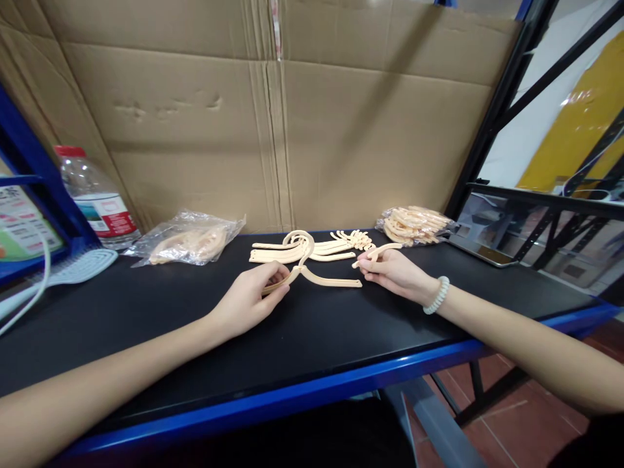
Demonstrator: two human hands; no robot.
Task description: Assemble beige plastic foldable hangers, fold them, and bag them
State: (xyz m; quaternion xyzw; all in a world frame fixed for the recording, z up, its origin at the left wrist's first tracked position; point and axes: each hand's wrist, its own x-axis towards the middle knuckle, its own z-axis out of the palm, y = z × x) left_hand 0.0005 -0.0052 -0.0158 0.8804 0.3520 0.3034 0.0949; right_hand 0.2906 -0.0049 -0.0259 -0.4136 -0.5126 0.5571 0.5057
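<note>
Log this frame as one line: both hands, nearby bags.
left hand: holding beige hanger | right hand: holding slim beige piece | rear: left clear bag, right clear bag

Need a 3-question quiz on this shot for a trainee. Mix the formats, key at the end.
1. Multiple choice: what does the left hand hold?
A) a hairbrush
B) a hanger
C) a plastic bag

2. True or false: the right hand holds a beige strip and has a bracelet at its wrist.

3. Fill in: the bottle at the left has a ____ cap.

Key:
1. B
2. True
3. red
</note>
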